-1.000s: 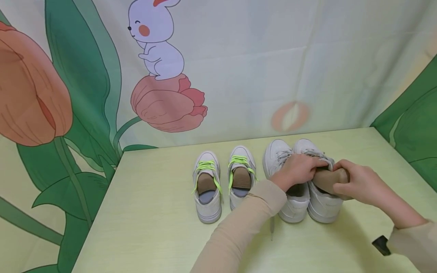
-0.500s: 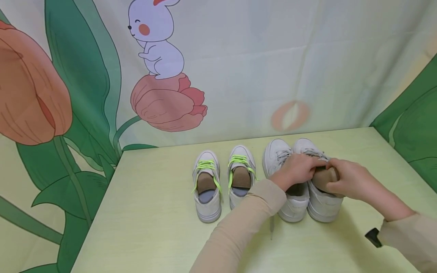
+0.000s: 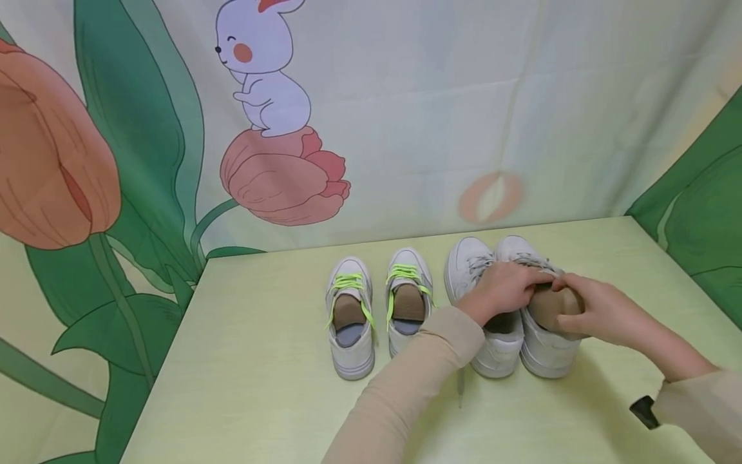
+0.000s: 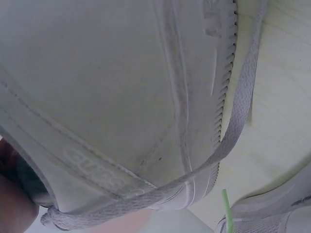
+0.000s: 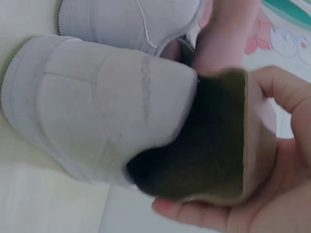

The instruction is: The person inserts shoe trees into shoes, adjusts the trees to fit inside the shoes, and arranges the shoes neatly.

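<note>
My right hand (image 3: 605, 309) grips the heel end of a brown, hollow shoe shaper (image 3: 551, 309), thumb on one side and fingers on the other. Its front end is hidden in the opening of the rightmost large white sneaker (image 3: 547, 357). In the right wrist view the dark hollow of the shaper (image 5: 214, 145) faces the camera beside the shoe's heel. My left hand (image 3: 504, 287) reaches across the other large white sneaker (image 3: 495, 361), its fingers curled at the rightmost sneaker's tongue. The left wrist view mostly shows a white shoe side (image 4: 97, 87) with a loose grey lace (image 4: 238, 107).
Left of the large pair stand two smaller white sneakers, one (image 3: 353, 354) farther left and one (image 3: 408, 258) nearer, both with neon green laces and brown shapers inside. All sit on a pale yellow-green table (image 3: 261, 361) before a printed curtain (image 3: 406, 129).
My right hand has moved slightly left with the shaper, which now sits deeper in the rightmost sneaker. My left hand has stayed in place.
</note>
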The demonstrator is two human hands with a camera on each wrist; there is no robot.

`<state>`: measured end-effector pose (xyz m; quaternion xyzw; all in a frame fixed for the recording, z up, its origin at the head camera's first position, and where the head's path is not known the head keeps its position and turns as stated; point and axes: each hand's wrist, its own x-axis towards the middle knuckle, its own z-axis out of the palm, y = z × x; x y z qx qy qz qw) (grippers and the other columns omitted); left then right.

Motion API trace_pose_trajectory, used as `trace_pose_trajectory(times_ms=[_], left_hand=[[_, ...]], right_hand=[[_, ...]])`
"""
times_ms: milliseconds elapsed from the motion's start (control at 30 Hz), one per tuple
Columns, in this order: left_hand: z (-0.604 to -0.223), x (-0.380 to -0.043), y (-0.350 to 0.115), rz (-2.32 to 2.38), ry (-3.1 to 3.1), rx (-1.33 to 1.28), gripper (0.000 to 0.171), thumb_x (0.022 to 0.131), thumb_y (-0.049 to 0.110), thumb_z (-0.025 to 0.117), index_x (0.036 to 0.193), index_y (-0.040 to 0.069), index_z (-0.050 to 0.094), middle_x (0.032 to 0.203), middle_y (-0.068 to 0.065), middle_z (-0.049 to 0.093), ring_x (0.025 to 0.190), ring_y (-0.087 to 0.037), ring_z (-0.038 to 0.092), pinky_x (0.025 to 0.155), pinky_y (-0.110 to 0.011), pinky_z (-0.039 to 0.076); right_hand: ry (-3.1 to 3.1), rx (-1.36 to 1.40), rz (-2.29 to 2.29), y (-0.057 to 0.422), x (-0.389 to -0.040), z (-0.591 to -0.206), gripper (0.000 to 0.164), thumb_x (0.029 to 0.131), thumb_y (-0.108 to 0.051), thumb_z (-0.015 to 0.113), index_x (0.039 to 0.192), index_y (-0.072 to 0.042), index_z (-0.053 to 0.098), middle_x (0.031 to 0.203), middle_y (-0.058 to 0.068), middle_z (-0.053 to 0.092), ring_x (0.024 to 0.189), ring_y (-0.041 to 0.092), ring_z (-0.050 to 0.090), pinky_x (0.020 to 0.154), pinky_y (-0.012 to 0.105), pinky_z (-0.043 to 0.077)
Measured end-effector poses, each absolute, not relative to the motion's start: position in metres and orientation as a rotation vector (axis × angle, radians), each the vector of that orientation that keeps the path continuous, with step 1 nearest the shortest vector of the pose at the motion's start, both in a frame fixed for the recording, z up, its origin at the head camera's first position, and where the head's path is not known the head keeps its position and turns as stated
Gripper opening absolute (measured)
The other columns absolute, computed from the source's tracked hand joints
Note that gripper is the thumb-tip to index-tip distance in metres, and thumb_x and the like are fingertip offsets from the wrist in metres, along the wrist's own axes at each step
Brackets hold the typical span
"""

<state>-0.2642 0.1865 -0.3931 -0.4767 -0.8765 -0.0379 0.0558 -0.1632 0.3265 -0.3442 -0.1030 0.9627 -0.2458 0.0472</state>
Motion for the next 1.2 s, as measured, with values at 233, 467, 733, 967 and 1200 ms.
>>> trace_pose_trajectory(times_ms=[233, 467, 733, 967, 1200], left_hand=[[-0.397, -0.262, 0.186, -0.229, -2.67, -1.413, 0.032, 0.092, 0.021, 0.041, 0.12, 0.031, 0.052, 0.111, 0.016, 0.06, 0.081, -0.004, 0.06, 0.066, -0.017, 0.045], [-0.398, -0.262, 0.185, -0.363, -2.733, -1.287, 0.02, 0.089, 0.028, 0.049, 0.108, 0.022, 0.048, 0.078, 0.011, 0.059, 0.065, -0.005, 0.053, 0.061, -0.018, 0.042], [-0.4, -0.261, 0.187, -0.383, -2.75, -1.224, 0.022, 0.088, 0.039, 0.049, 0.103, 0.024, 0.051, 0.08, 0.012, 0.058, 0.067, -0.004, 0.053, 0.062, -0.017, 0.042], [-0.399, -0.261, 0.189, -0.365, -2.757, -1.176, 0.016, 0.087, 0.038, 0.051, 0.094, 0.023, 0.055, 0.076, 0.013, 0.056, 0.064, -0.003, 0.05, 0.058, -0.017, 0.04], [-0.399, -0.263, 0.189, -0.35, -2.743, -1.176, 0.012, 0.088, 0.034, 0.049, 0.091, 0.024, 0.056, 0.072, 0.013, 0.054, 0.062, -0.003, 0.048, 0.057, -0.016, 0.038]], right_hand=[[2.869, -0.255, -0.927, 0.339, -0.146, -0.35, 0.069, 0.078, -0.038, 0.064, 0.129, -0.003, 0.035, 0.124, 0.027, 0.043, 0.102, 0.038, 0.048, 0.069, 0.04, 0.044], [2.897, -0.212, -0.928, 0.336, -0.14, -0.353, 0.073, 0.079, -0.039, 0.062, 0.133, -0.001, 0.029, 0.126, 0.031, 0.04, 0.107, 0.044, 0.045, 0.072, 0.046, 0.043], [2.903, -0.202, -0.922, 0.335, -0.138, -0.354, 0.075, 0.079, -0.04, 0.062, 0.133, -0.001, 0.028, 0.128, 0.031, 0.038, 0.108, 0.045, 0.044, 0.073, 0.047, 0.043], [2.929, -0.211, -0.925, 0.336, -0.137, -0.357, 0.074, 0.078, -0.039, 0.063, 0.133, -0.001, 0.03, 0.125, 0.031, 0.041, 0.101, 0.04, 0.048, 0.068, 0.042, 0.043], [2.972, -0.159, -0.893, 0.334, -0.14, -0.359, 0.073, 0.076, -0.043, 0.064, 0.13, -0.003, 0.035, 0.119, 0.03, 0.048, 0.098, 0.041, 0.052, 0.067, 0.043, 0.044]])
